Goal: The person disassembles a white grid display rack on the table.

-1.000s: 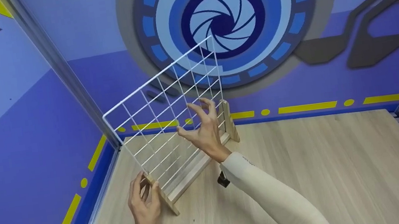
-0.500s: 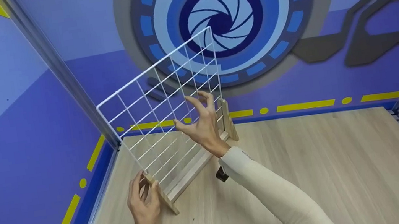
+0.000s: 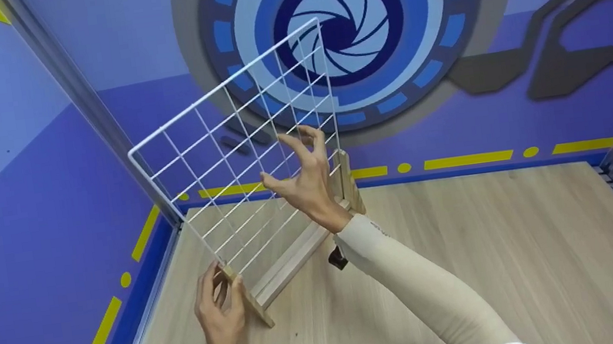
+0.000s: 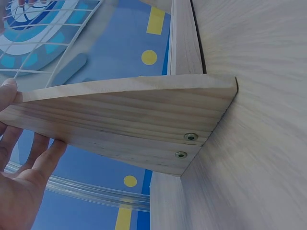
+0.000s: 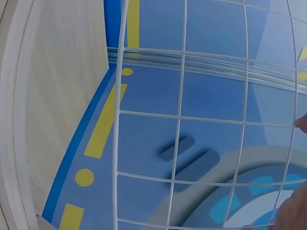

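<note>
Head view: shows the wire grid [image 3: 247, 137] higher than in the two earlier pictures, with the top edge further up across the printed circle [image 3: 340, 33] and a wider gap above the base bar [image 3: 300, 256] of the wooden stand. Suggests, as a judgement, an upward draw out of the stand, well begun but not finished; still sits between the near end piece [image 3: 258, 307] and the far end piece [image 3: 351, 184], above the desk [image 3: 485, 267].

Raises the mesh with the right hand [image 3: 308, 186], fingers [image 3: 297, 146] bent and parted on the wires, thumb spread well away from them; cannot tell every point of contact. Steadies the near end piece with the left hand [image 3: 221, 310], pinching the upper end between thumb and fingers, as seen also in the left wrist view. Shows no clear shift of the stand.

Stands close to upright, flat faces turned toward near right and far left. Appears longest along the top edge, running diagonally from near left to far right, roughly in line with the base bar. Shows, in the right wrist view, a thicker edge wire [image 5: 116, 143] apart from the pale wood beside it.
</note>
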Available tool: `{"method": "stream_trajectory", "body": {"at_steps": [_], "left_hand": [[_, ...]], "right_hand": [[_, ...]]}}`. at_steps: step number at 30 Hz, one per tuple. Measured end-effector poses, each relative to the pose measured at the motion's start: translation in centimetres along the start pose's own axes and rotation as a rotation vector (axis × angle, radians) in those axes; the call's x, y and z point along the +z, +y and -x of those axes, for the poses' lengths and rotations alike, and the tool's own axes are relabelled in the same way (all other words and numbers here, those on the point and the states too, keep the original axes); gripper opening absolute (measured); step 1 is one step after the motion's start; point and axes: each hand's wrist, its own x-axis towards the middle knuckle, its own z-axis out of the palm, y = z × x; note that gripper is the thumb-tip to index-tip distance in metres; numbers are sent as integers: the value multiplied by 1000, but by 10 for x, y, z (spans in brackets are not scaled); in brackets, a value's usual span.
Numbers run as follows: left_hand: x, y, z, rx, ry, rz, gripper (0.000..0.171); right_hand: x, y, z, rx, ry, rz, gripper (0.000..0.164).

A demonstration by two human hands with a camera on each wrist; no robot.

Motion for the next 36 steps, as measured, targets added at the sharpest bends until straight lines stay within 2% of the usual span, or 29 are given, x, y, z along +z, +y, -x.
{"method": "stream_trajectory", "body": {"at_steps": [11, 16, 18, 23, 26, 36], "left_hand": [[3, 3, -2, -21, 0, 0, 62], [4, 24, -5, -18, 8, -9, 57], [4, 26, -6, -18, 11, -16, 56], [4, 5, -2, -44, -2, -9, 59], [2, 3, 0, -58, -7, 14, 60], [0, 2, 0, -43, 3, 9, 61]], "right_hand": [[-2, -4, -7, -25, 29, -26, 65], [-3, -5, -6, -24, 31, -34, 65], [-3, -6, -7, -28, 34, -30, 64], [-3, -10, -9, -45, 43, -10, 65], [-2, -12, -10, -54, 42, -3, 66], [-3, -21, -10, -83, 26, 24, 68]]}}
